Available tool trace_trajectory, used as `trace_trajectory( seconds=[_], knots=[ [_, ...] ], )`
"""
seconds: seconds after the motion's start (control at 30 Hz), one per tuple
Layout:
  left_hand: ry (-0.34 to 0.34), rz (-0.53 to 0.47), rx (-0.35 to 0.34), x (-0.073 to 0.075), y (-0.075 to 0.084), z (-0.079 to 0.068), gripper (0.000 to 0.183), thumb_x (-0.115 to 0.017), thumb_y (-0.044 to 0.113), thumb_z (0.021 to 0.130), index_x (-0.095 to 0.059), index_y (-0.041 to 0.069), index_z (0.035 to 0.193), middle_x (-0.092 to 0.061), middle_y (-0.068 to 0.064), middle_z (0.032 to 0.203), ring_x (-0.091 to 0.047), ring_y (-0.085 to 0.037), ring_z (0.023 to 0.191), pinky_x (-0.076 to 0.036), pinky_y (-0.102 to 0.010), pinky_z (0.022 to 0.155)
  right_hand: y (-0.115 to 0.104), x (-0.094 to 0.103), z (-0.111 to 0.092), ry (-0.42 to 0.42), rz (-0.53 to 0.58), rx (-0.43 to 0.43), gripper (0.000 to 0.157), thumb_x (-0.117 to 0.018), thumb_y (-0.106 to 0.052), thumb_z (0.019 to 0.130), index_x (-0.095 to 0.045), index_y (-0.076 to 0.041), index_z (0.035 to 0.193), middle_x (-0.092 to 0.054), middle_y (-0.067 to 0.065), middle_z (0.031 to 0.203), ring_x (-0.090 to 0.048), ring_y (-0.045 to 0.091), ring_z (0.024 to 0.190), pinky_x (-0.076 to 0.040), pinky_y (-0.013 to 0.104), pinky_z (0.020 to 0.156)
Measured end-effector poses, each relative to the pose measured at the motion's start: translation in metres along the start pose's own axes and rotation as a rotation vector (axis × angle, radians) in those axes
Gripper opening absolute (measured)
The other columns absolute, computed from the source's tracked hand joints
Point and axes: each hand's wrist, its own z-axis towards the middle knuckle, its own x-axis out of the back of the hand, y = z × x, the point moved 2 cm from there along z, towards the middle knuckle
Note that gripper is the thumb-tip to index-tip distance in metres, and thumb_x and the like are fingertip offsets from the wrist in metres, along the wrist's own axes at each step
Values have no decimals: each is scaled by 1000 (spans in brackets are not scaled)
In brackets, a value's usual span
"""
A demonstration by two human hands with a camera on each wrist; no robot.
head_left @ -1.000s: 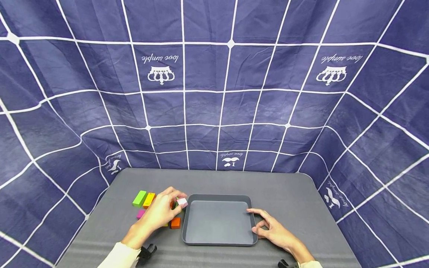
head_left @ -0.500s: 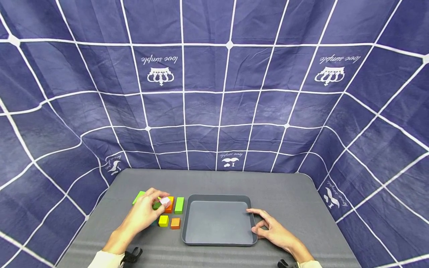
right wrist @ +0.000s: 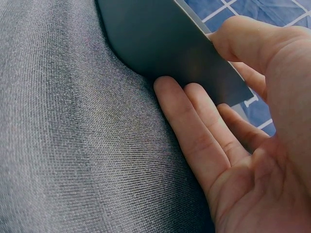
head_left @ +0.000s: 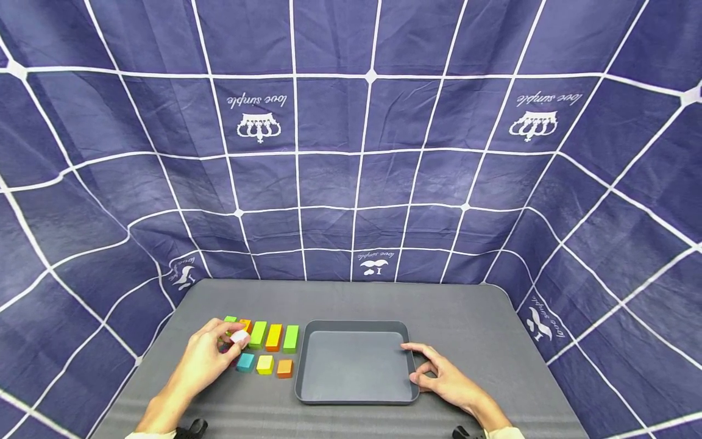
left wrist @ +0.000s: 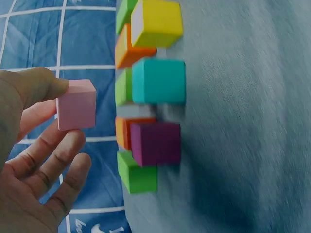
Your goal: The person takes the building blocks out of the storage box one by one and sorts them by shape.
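Observation:
A small pink block (left wrist: 77, 108) is pinched between the thumb and fingers of my left hand (head_left: 203, 356), raised over the left end of the block rows. Below it in the left wrist view stand a purple block (left wrist: 156, 144), a teal block (left wrist: 160, 81) and a yellow block (left wrist: 158, 23). My right hand (head_left: 446, 375) holds the right side of a shallow dark grey tray (head_left: 356, 403). In the right wrist view its thumb hooks over the tray's rim, while other fingers touch the outer wall. Nothing lies in the tray.
Behind the front row, longer green and orange blocks form a back row, including a green block (head_left: 291, 339) beside the tray. An orange cube (head_left: 284, 368) ends the front row. Grey cloth covers the table (head_left: 466, 323); a blue gridded curtain (head_left: 329, 183) surrounds it.
My left hand has moved left with the pink block, from beside the tray to the left end of the rows, uncovering several blocks. The right hand stays on the tray.

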Motion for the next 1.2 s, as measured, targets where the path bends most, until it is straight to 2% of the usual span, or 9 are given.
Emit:
trace_trajectory(
  seconds=[0.1, 0.3, 0.43, 0.57, 0.8, 0.9, 1.03, 1.2],
  knots=[
    [5, 12, 17, 4, -10, -5, 35, -105, 12, 83, -89, 13, 113, -77, 2, 102, -68, -6, 76, -56, -27, 67, -1, 0, 0, -2, 4, 7, 70, -71, -3, 114, -39, 4, 175, -75, 31, 113, -82, 16, 114, -69, 29, 98],
    [65, 28, -3, 11, -27, -11, 38, -106, 7, 76, -88, 10, 110, -77, -3, 98, -67, -6, 71, -49, -13, 67, -3, 0, 1, 2, -11, 19, 69, -72, -4, 113, -40, 5, 174, -75, 35, 114, -82, 14, 111, -69, 27, 97],
    [68, 34, 18, 13, -36, -14, 38, -106, 7, 76, -88, 11, 109, -77, -4, 98, -67, -8, 70, -46, -10, 68, -3, 0, 1, 1, -16, 20, 69, -72, -3, 114, -39, 6, 174, -76, 35, 114, -82, 14, 111, -69, 26, 97],
    [63, 52, 47, 15, -44, -18, 37, -106, 7, 76, -89, 11, 109, -77, -5, 97, -69, -12, 71, -48, -13, 67, -4, 0, 1, 4, -26, 16, 69, -72, -4, 114, -40, 5, 174, -76, 29, 115, -82, 14, 112, -69, 27, 97],
    [50, 84, 73, 15, -56, -21, 35, -105, 7, 76, -88, 8, 107, -77, -7, 94, -69, -17, 72, -53, -32, 63, -3, 0, 2, 20, -47, -29, 71, -75, -8, 113, -42, -2, 175, -79, 12, 112, -82, 16, 109, -68, 27, 95],
    [19, 92, 103, 14, -60, -22, 35, -104, 7, 77, -89, 7, 108, -77, -8, 94, -69, -17, 73, -54, -33, 64, -2, 0, 2, 20, -53, -35, 71, -75, -8, 112, -42, -3, 175, -80, 14, 109, -81, 14, 106, -68, 27, 94],
    [-21, 98, 140, 12, -64, -24, 34, -103, 8, 79, -88, 6, 109, -77, -8, 94, -70, -18, 74, -54, -33, 65, -1, -1, 2, 17, -48, -39, 72, -75, -8, 112, -41, -2, 176, -78, 24, 113, -80, 11, 109, -68, 27, 96],
    [-52, 100, 167, 8, -68, -25, 33, -104, 8, 81, -88, 7, 110, -77, -6, 95, -69, -13, 75, -55, -33, 67, -1, 0, 3, 15, -30, -50, 73, -75, -7, 112, -40, -1, 176, -78, 21, 113, -80, 11, 113, -68, 28, 98]
  ],
)
